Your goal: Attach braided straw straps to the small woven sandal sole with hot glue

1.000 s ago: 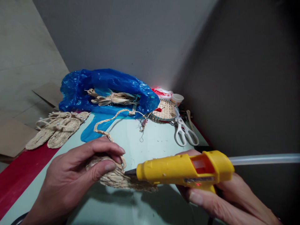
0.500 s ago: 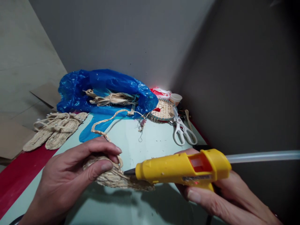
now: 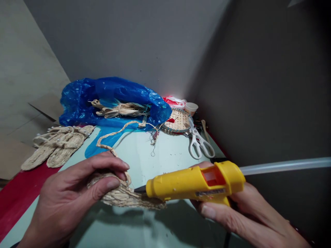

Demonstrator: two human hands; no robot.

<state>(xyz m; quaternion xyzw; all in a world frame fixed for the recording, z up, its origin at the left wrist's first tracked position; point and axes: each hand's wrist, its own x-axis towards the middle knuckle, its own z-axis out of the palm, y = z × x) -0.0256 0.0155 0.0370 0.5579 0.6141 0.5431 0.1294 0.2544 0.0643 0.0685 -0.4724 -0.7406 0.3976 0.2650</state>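
Between thumb and fingers, my left hand [image 3: 85, 189] pinches a woven straw sole [image 3: 131, 199], raised above the pale tabletop. A braided straw cord [image 3: 103, 139] runs from that hand back toward the blue bag. My right hand [image 3: 232, 206] is wrapped round the handle of a yellow hot glue gun [image 3: 181, 184], with a clear glue stick [image 3: 284, 167] jutting from its rear. The dark nozzle points left, at the sole's upper edge beside my left fingers; whether it touches is hard to tell.
A blue plastic bag [image 3: 124, 86] holds a bundle of straw strands [image 3: 121, 109]. Finished straw sandals with beads [image 3: 58, 146] lie at the left. White-handled scissors [image 3: 199, 143], a small woven basket [image 3: 178, 120] and a paper cup [image 3: 191, 107] stand back right, near the grey wall.
The whole view has shifted slightly, so everything sits a little further left. Both hands keep their grips, and the glue gun's nozzle stays at the sole's edge.
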